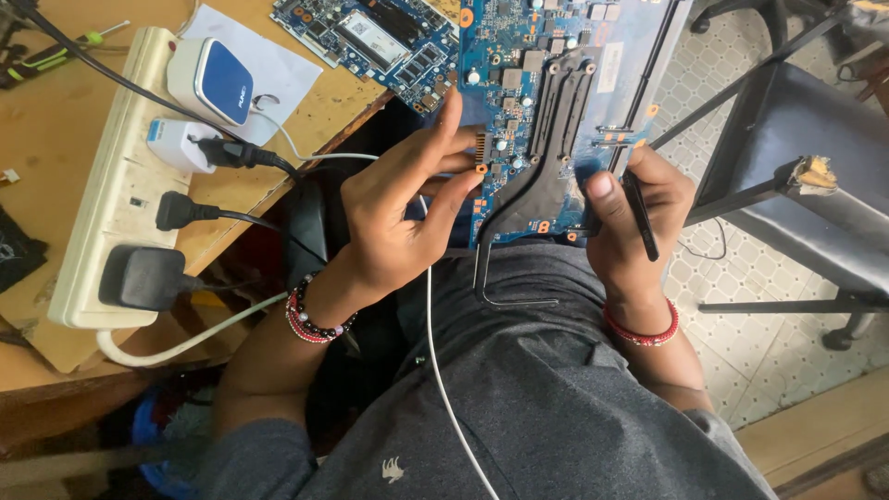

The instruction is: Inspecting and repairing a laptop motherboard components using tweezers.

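Blue circuit board held over a lap beside a cluttered desk

A worn wooden desk (pixel 56 111) fills the upper left, carrying a long white power strip (pixel 111 185) with black plugs and a white adapter seated in it, a white-and-blue charger (pixel 211 81) lying on a sheet of paper, and a second circuit board (pixel 375 42) near the desk's far edge. To the right, a black metal-framed seat (pixel 796 176) stands on a floor of small patterned tiles (pixel 732 74). A thin white cable (pixel 440 370) trails down across the person's grey shirt.

The blue circuit board (pixel 528 56) is held above the lap, just off the desk's edge, thick with small components and crossed by a dark heat pipe (pixel 546 157) that bends along its length. Its long axis runs away from the person, tilted slightly right, the near end pointing at the body.

The left hand (pixel 398 213) pinches the board's near left edge, fingers closed on it beside a row of gold contacts. The right hand (pixel 639 218) closes its grip around a slim black tool (pixel 641 218), thumb pressed on the board's near right corner. Both wrists wear beaded bracelets.
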